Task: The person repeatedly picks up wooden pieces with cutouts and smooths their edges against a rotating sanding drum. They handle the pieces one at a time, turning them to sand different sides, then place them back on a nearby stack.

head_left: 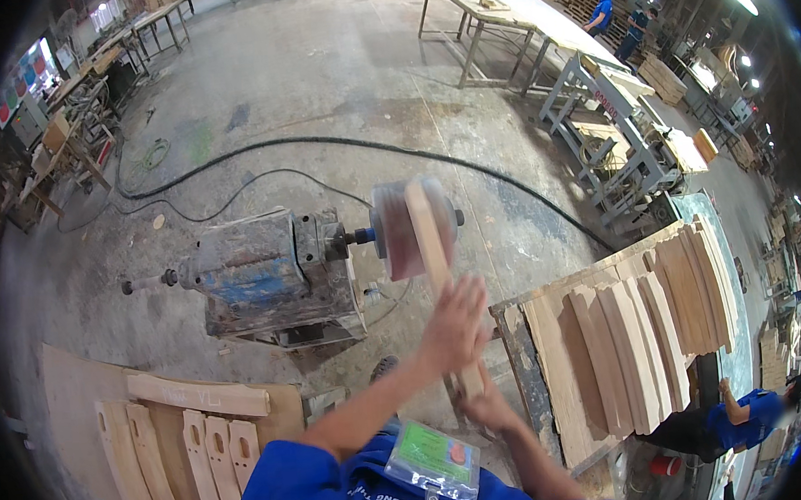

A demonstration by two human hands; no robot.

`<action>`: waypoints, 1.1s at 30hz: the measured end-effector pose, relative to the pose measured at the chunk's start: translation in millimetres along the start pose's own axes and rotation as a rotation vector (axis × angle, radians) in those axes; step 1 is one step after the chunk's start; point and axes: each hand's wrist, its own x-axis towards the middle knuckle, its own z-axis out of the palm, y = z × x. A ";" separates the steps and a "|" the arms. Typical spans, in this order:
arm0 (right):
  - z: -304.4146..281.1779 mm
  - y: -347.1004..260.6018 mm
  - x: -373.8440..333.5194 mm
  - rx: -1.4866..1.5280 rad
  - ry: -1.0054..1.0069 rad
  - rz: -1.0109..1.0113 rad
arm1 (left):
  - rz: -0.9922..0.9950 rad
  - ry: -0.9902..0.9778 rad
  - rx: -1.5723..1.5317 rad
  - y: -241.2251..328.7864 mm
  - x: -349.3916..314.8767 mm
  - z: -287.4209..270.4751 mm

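Observation:
A pale, slightly curved wooden slat [431, 245] slants away from me, its far end over a blurred sanding drum [397, 250] on the machine's shaft. My left hand [455, 325] lies across the slat's middle, its fingers closed over the wood. Lower down, my right hand [491, 405] is wrapped round the near end. Part of the slat is hidden under my left hand. The sanding machine [258, 269] is a worn grey and blue block standing left of the drum.
Several curved slats lie on a bench [546, 333] at the right. Slotted wooden pieces [220, 458] rest on a board at lower left. A black cable [309, 140] crosses the floor behind the machine. A co-worker in blue [751, 420] is at far right.

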 end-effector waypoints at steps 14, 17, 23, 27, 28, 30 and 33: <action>-14.6 77.4 -51.4 0.835 -0.402 0.206 | 0.000 -0.067 -0.018 32.7 -49.3 -3.4; -21.5 24.8 21.4 -0.140 -0.126 -0.237 | -0.009 -0.076 0.147 -2.7 1.8 -17.5; 0.1 -93.2 148.2 -1.007 0.464 -0.258 | -0.188 0.054 0.326 -113.8 76.0 -27.5; -6.0 -44.9 106.4 -1.160 0.522 -0.332 | -0.192 0.026 0.183 -80.2 30.8 0.8; -4.7 -30.3 78.8 -1.153 0.493 -0.306 | -0.189 -0.028 0.156 -54.9 8.8 7.2; -2.0 -0.7 10.2 -1.031 0.411 -0.208 | -0.168 -0.073 0.089 -1.6 -30.5 20.2; 5.1 18.2 -79.9 -0.983 0.294 0.017 | -0.194 -0.023 -0.123 65.3 -91.1 28.6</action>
